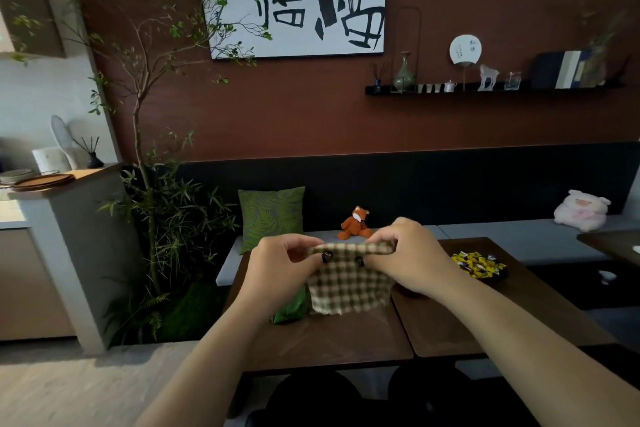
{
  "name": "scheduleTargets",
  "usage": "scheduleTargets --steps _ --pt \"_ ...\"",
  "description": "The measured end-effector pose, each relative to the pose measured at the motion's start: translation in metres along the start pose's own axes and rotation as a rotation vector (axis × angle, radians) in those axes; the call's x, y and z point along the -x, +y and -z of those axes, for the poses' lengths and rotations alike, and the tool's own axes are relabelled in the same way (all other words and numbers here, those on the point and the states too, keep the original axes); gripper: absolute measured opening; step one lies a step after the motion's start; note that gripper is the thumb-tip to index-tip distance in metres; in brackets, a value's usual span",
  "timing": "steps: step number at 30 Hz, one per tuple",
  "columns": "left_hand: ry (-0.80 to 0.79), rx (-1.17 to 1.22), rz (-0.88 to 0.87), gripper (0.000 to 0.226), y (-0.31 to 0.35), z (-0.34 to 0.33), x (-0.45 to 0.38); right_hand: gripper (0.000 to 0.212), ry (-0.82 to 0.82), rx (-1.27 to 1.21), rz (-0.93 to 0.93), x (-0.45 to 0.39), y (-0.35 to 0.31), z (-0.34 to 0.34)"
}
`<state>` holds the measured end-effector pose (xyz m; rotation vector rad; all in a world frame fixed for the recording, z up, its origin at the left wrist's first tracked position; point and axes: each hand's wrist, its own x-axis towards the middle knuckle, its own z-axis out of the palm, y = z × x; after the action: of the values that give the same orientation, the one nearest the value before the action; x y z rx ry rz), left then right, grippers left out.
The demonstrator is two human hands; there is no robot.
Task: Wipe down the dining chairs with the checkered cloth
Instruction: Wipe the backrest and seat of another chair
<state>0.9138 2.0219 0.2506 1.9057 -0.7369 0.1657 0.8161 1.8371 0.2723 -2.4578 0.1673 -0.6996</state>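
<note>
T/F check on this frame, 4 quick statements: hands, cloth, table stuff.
1. Both hands pinch the checkered cloth along its top edge. True: left hand, right hand.
2. The cloth lies flat on the table. False: it hangs from the fingers above it.
3. The fox toy sits on the bench beside the green cushion. True.
4. The wrapped candies are left of the cloth. False: they are to its right.
</note>
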Motion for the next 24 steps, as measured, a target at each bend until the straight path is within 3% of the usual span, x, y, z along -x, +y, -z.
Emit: scheduleTargets --steps 3,6,9,11,16,20,24 --pt "0.015 -0.053 -0.046 0.011 0.001 -0.006 0.002 0.016 0.036 -0.052 -0.012 -0.001 0.004 0.004" --pt "-0.067 0.165 0.012 0.011 0.004 -0.012 0.002 0.01 -0.025 -0.357 -0.131 0.001 0.012 0.01" --pt "-0.081 0.265 0.049 0.013 0.007 -0.019 0.004 0.03 -0.142 -0.736 -0.277 0.011 0.019 0.006" --pt "-0.055 0.28 0.047 0.015 0.009 -0.027 0.008 0.044 -0.181 -0.747 -0.34 0.019 0.026 0.0" --pt "-0.057 0.336 0.092 0.028 0.004 -0.046 0.024 0.053 -0.235 -0.904 -0.49 0.034 0.051 -0.009" --pt "-0.052 0.327 0.167 0.037 -0.014 -0.07 0.048 0.018 -0.299 -1.121 -0.589 0.053 0.083 -0.024" --pt "-0.091 0.368 0.303 0.029 -0.042 -0.101 0.081 0.027 -0.136 -1.129 -0.775 0.09 0.118 -0.049"
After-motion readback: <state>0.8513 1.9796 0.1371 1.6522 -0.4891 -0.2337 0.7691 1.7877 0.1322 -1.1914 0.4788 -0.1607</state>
